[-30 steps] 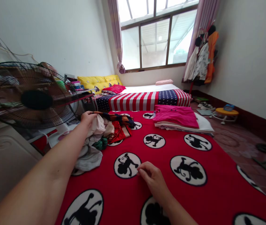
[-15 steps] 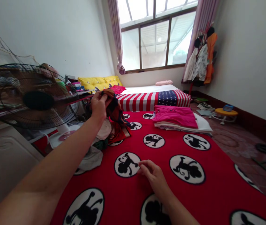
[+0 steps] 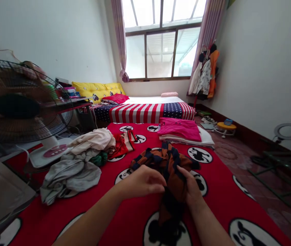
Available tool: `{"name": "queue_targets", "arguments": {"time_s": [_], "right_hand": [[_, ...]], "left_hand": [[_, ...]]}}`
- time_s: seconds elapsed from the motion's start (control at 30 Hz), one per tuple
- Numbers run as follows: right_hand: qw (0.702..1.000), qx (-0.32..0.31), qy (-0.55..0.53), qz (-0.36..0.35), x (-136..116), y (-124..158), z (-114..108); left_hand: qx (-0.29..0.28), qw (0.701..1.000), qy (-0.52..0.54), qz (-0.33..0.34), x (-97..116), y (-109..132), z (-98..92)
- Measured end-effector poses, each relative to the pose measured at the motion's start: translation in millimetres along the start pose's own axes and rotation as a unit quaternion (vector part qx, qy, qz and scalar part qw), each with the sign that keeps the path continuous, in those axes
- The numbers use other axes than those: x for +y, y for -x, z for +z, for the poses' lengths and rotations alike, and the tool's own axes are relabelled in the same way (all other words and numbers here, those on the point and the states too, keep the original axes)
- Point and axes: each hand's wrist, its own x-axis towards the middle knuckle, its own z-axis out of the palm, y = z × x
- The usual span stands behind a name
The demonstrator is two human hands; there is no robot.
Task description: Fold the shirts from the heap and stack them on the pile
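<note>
Both hands work on one orange-and-navy striped knit garment [image 3: 169, 171], held up just above a red monkey-print blanket [image 3: 135, 222]: the left hand [image 3: 141, 182] pinches its edge, the right hand [image 3: 190, 186] clutches it. Nearby lie one loose heap of crumpled clothes [image 3: 71, 174] and one folded stack topped by pink cloth [image 3: 180, 130].

2 forearms [image 3: 91, 212] angle inward from the bottom corners, the left hand [image 3: 141, 182] and right hand [image 3: 189, 186] curled, nearly meeting.

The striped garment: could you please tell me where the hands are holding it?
The left hand and right hand grip the orange-and-navy striped garment at a bunched fold; which part is unclear.
</note>
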Motion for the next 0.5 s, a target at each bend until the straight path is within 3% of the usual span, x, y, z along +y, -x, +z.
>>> {"name": "queue_targets", "arguments": {"time_s": [0.1,0.17,0.23,0.37,0.5], "right_hand": [[1.0,0.01,-0.005,0.004,3.0,2.3,1.6],[1.0,0.006,-0.007,0.003,4.5,5.0,3.5],[1.0,-0.019,0.007,0.004,5.3,7.8,5.1],[0.993,-0.085,0.077,0.007,5.4,10.7,8.4],[0.993,-0.073,0.094,0.006,1.1,8.0,9.4]], "left_hand": [[0.236,0.97,0.043,-0.042,-29.3,-15.2,-10.6],[0.319,0.946,0.017,-0.047,-49.5,-20.2,-14.2],[0.322,0.945,-0.018,-0.05,-65.5,-19.5,-13.1],[0.254,0.963,-0.071,-0.056,-77.3,-10.8,-3.2],[0.221,0.972,-0.062,-0.04,-76.0,-7.9,0.4]]}}
